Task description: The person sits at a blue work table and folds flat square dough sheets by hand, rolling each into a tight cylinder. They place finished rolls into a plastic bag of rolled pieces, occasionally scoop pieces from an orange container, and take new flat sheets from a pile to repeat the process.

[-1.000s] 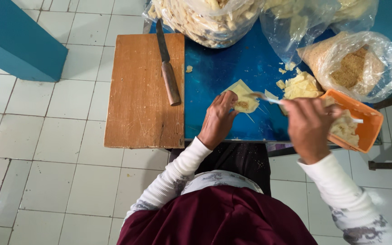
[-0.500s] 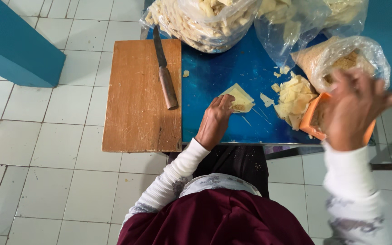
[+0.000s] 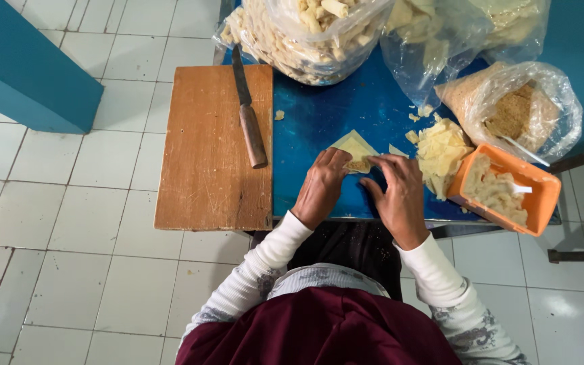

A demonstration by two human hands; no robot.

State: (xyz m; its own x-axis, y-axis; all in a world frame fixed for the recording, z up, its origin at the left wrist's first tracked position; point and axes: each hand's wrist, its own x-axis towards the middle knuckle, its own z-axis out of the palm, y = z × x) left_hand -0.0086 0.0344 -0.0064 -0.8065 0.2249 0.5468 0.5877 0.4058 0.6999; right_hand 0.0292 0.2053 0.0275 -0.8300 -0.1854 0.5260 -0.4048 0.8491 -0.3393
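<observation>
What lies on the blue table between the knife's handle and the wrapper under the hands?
In the head view, only bare blue table lies between the knife and the wrapper; one small crumb sits higher up.

Blue table (image 3: 319,115), orange tub (image 3: 537,184) — pale yellow wrapper (image 3: 353,145), brown board (image 3: 211,149).

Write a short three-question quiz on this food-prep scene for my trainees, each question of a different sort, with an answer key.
1. True or false: the knife lies on the wooden cutting board.
2. Which hands touch the pale wrapper sheet? A) left hand only B) right hand only C) both
3. Fill in: the orange tub sits to the person's ____ of the hands.

Key: 1 true; 2 C; 3 right.
</observation>
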